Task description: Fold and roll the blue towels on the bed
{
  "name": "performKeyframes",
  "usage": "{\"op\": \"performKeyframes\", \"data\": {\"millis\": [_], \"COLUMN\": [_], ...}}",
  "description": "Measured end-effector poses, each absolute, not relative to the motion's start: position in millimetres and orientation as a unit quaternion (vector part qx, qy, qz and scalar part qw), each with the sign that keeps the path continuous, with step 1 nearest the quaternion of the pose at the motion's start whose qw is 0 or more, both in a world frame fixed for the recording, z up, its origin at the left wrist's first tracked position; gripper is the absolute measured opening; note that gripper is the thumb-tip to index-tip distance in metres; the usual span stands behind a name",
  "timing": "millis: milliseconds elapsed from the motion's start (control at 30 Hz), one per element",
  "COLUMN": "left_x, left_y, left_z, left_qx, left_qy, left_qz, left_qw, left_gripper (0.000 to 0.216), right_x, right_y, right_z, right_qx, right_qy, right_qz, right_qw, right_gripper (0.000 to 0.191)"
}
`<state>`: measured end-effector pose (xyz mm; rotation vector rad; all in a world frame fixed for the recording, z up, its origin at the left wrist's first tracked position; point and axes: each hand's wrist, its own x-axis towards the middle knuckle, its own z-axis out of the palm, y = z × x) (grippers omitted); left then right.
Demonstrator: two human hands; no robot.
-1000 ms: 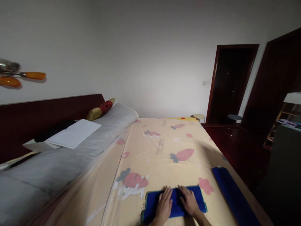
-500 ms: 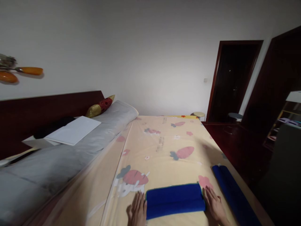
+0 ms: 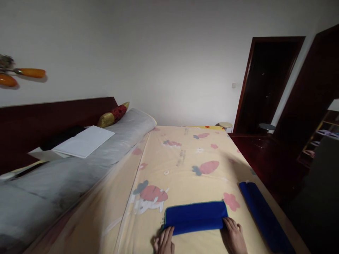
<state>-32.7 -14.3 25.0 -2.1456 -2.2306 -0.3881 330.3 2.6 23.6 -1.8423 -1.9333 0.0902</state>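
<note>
Blue cloth (image 3: 196, 216), folded into strip, laid flat on patterned sheet (image 3: 182, 187). Near left corner touched by left hand (image 3: 165, 241), near right corner by right hand (image 3: 235, 235); fingers of each set close together, whether corners are pinched cannot be told. Long blue bundle (image 3: 265, 216) placed at right, near sheet edge.

Left grip (image 3: 165, 241) and right grip (image 3: 234, 234) seem bare.
</note>
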Motion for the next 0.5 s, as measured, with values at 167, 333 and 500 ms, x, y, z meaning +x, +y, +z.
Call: {"op": "performKeyframes", "data": {"millis": [167,333,500], "left_x": [-32,-33,-16], "left_y": [15,34,37], "left_z": [62,87,86], "left_qx": [-0.709,-0.681,-0.668], "left_qy": [-0.693,-0.723,-0.737], "left_qz": [-0.126,-0.081,-0.068], "left_qw": [-0.027,-0.085,-0.077], "left_gripper": [0.054,0.05,0.054], "right_x": [320,328,313], "right_y": [26,35,27], "right_z": [71,74,67], "right_qx": [-0.676,-0.688,-0.732], "right_qy": [-0.713,-0.706,-0.664], "right_qz": [0.072,0.081,0.054], "right_qw": [0.171,0.148,0.142], "right_gripper": [0.026,0.023,0.042]}}
